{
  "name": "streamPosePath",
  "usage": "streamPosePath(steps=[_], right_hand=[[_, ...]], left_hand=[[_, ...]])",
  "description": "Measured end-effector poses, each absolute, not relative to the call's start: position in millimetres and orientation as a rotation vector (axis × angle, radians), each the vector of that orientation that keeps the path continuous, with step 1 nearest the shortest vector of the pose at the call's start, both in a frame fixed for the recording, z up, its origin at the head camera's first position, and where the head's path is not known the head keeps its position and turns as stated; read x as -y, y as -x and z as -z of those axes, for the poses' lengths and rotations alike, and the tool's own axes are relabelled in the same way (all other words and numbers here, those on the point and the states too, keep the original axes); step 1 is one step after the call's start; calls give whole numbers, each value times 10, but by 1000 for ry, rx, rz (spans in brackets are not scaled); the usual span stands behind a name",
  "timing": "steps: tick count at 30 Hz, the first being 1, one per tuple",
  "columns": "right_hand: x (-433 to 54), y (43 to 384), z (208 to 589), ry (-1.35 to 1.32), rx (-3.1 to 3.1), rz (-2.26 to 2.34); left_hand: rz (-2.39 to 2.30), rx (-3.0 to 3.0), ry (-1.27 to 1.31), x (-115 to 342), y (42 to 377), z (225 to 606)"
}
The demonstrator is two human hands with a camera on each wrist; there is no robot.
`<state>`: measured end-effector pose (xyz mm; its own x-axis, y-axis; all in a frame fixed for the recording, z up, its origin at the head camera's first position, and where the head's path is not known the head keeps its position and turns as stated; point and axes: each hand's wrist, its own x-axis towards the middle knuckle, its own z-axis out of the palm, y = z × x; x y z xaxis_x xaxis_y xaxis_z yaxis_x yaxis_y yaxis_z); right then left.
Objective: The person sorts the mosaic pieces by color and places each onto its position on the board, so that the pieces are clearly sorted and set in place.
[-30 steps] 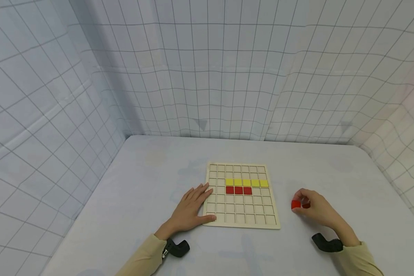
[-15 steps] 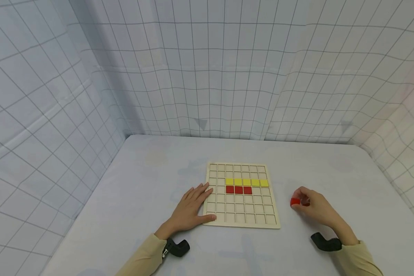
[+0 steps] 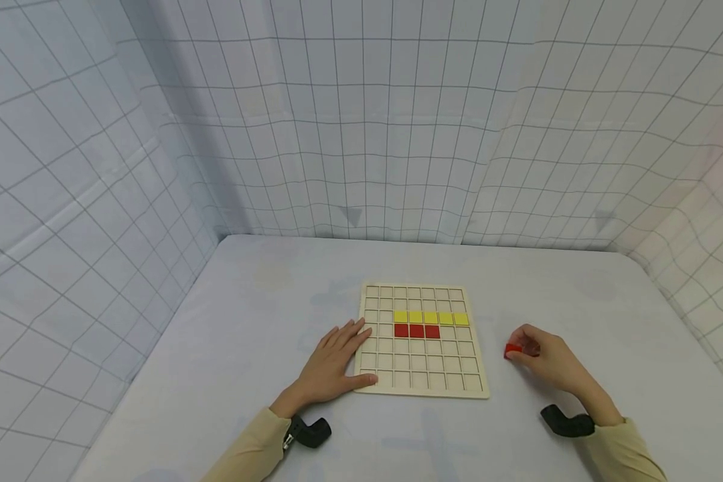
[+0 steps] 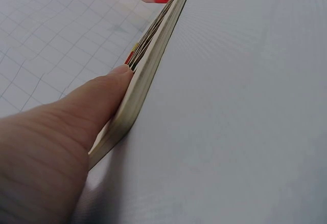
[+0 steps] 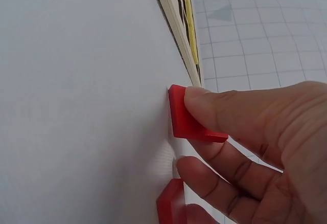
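A pale gridded board lies on the table, holding a row of several yellow tiles and three red tiles just below them. My left hand rests with spread fingers over the board's left edge, its thumb on the near corner. Right of the board, my right hand pinches a red square tile between thumb and finger. In the right wrist view a second red tile shows beside the lower fingers of that hand; I cannot tell whether they grip it.
The white table extends on both sides of the board. White sheets with a dark grid stand behind it and along both sides. Black wrist devices sit at both sleeves.
My right hand has shifted slightly left and away from me. The pinched red tile has tilted, its face showing less in the head view. My left hand and the board stay put.
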<state>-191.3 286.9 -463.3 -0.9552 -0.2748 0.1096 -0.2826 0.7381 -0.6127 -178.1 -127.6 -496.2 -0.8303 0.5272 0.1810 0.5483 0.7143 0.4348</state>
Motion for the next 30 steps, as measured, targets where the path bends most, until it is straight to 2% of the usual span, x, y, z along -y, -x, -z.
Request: streamPosePath(steps=[30], right_hand=[[-2644,2024,4586,-398,2872,-1137]], left_hand=[[756,2903,900,1278,1783,4954]])
